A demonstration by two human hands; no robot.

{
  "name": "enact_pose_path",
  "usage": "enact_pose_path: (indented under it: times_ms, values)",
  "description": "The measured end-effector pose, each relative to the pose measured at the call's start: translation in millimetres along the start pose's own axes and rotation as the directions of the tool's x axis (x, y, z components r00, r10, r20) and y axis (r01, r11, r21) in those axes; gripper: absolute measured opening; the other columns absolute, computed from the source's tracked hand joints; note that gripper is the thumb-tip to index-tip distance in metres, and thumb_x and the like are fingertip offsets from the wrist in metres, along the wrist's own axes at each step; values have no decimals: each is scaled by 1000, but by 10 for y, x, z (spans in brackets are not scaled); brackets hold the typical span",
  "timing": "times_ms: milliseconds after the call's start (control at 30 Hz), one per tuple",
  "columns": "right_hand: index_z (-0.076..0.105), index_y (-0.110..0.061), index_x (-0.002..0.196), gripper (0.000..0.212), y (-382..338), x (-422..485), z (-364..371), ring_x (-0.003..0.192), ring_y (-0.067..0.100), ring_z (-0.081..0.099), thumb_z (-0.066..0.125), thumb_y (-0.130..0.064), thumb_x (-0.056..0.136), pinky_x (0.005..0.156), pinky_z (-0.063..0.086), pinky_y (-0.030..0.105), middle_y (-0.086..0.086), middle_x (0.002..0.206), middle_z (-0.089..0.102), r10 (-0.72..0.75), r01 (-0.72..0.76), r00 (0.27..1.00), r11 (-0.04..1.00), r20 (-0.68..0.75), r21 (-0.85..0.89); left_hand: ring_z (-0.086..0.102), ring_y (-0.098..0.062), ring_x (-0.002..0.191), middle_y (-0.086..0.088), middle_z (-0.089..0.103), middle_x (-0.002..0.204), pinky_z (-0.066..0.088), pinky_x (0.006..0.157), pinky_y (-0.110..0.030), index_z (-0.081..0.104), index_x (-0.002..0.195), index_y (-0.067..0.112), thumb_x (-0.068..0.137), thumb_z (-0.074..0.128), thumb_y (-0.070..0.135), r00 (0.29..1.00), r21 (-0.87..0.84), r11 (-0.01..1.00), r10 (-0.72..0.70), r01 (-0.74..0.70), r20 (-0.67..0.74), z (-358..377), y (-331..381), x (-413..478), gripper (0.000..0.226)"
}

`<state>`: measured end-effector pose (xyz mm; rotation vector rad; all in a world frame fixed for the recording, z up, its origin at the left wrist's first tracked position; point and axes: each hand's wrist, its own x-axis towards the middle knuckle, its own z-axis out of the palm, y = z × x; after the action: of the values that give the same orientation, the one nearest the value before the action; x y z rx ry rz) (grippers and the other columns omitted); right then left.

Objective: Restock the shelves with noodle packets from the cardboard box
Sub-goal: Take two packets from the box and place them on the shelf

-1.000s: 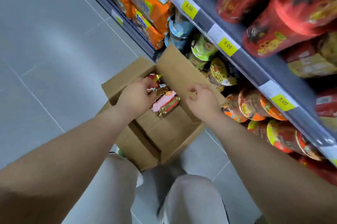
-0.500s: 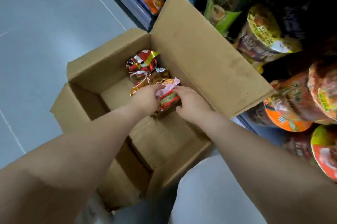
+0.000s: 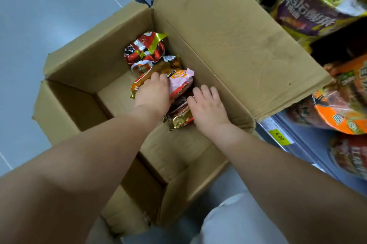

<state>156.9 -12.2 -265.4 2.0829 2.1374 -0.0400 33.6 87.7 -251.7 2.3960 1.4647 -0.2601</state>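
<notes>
An open cardboard box (image 3: 228, 48) stands on the floor with its flaps spread. Several noodle packets lie along its far right inner wall: a red one (image 3: 145, 50), an orange-brown one (image 3: 158, 67), a pink one (image 3: 181, 82) and a dark one with a gold end (image 3: 179, 119). My left hand (image 3: 154, 93) reaches into the box and grips the orange-brown and pink packets from the left, fingers curled over them. On the other side my right hand (image 3: 208, 104) holds the dark packet, thumb on top and fingers curled down past its far end.
Shelves of bowl noodles (image 3: 341, 112) run along the right, close to the box's right flap, with a yellow price tag (image 3: 280, 136) on the shelf rail. Grey tiled floor (image 3: 39, 25) lies to the left. My knees (image 3: 234, 222) are just below the box.
The view has come closer to the box. Both hands went from the box's rim down onto the packets and now close in on them from either side.
</notes>
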Motion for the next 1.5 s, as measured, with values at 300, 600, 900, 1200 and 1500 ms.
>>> enact_pose_path:
  times_ms: [300, 600, 900, 1200, 1500]
  values:
    - [58, -16, 101, 29, 112, -15, -587, 104, 26, 49, 66, -28, 76, 90, 27, 33, 3, 102, 59, 99, -159, 973, 944, 209, 290, 59, -26, 89, -4, 62, 91, 44, 69, -31, 61, 111, 13, 79, 70, 35, 987, -240, 971, 21, 19, 161, -567, -200, 56, 40]
    - [54, -15, 103, 37, 77, -114, -2767, 100, 29, 56, 58, -47, 86, 71, 35, 31, 9, 105, 62, 313, -450, 859, 838, 404, 308, 59, -27, 92, -5, 64, 97, 42, 70, -29, 61, 112, 19, 78, 70, 45, 959, -209, 978, 73, -15, 273, -2766, -273, -413, 44]
    - [53, -12, 109, 45, -51, -375, -5497, 100, 30, 57, 58, -51, 86, 67, 36, 31, 10, 107, 61, 502, -614, 780, 730, 373, 301, 60, -29, 88, -2, 58, 80, 38, 66, -27, 63, 94, 20, 78, 69, 32, 977, -276, 961, 71, -13, 201, -5246, -297, -1387, 21]
    - [55, -15, 95, 40, -460, -1079, -6618, 89, 31, 60, 65, -51, 80, 70, 50, 36, 7, 92, 64, 687, -674, 708, 591, 160, 443, 64, -26, 93, -5, 67, 105, 55, 80, -42, 63, 113, 17, 80, 71, 27, 999, -561, 827, 39, -18, 24, -6257, -418, -2524, 35]
    - [56, -18, 91, 32, -1220, -1345, -7207, 80, 24, 56, 66, -47, 80, 63, 41, 31, -1, 83, 59, 684, -541, 729, 599, -26, 591, 64, -14, 74, -1, 67, 95, 55, 67, -29, 64, 107, 20, 81, 72, 21, 986, -759, 650, -144, 29, -85, -6607, -1038, -3576, 27]
